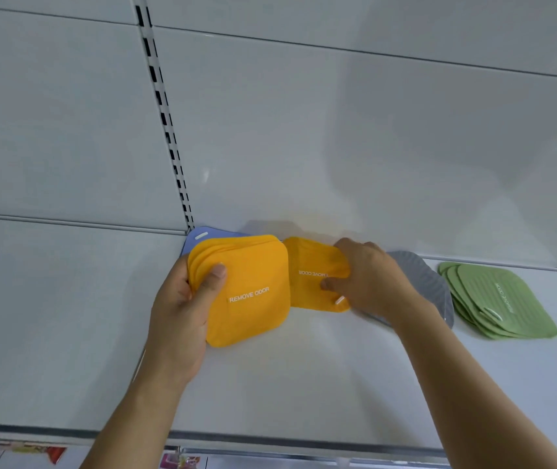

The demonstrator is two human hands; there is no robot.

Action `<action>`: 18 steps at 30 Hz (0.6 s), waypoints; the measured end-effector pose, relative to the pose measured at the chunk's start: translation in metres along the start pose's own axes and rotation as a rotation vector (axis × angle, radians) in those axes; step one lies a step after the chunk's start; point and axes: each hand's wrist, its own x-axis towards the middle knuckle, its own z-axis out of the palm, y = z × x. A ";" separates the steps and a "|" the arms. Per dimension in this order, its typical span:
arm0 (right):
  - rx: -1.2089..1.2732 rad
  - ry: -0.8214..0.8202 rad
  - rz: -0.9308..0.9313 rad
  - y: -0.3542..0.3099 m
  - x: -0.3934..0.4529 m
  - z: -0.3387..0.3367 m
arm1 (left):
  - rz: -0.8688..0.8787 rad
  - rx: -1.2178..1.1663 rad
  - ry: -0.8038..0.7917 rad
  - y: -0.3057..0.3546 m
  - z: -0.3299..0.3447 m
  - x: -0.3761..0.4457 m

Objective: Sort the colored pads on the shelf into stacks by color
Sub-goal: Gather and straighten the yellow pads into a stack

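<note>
My left hand (182, 309) grips a stack of several orange pads (253, 306) by its left edge, thumb on top, above the white shelf (287, 377). The top pad reads REMOVE ODOR. My right hand (368, 279) pinches a single orange pad (314, 265) just right of that stack, thumb on its face. A blue pad (202, 236) lies behind the stack at the back wall. A grey ribbed pad (436, 286) lies flat under my right wrist. Several green pads (497, 299) sit fanned in a pile at the right.
The shelf's back panel (304, 147) rises behind the pads, with a slotted upright (165, 116) at the left. The shelf's front edge (270, 438) runs below my forearms. Coloured packages (53, 453) show on a lower level.
</note>
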 end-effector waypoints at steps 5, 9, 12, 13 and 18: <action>0.363 0.223 -0.146 0.003 -0.032 0.020 | -0.008 -0.010 0.044 -0.003 0.000 0.000; 0.218 0.236 -0.156 0.010 -0.032 0.039 | -0.011 -0.013 0.051 -0.004 0.000 0.001; 0.164 0.387 -0.197 0.002 -0.030 0.037 | -0.004 -0.015 0.047 -0.002 0.000 0.001; 0.199 0.449 -0.224 -0.003 -0.032 0.030 | -0.004 -0.012 0.047 -0.002 -0.001 0.000; 0.391 0.630 -0.229 -0.016 -0.054 -0.020 | -0.012 -0.010 0.034 -0.001 -0.001 -0.002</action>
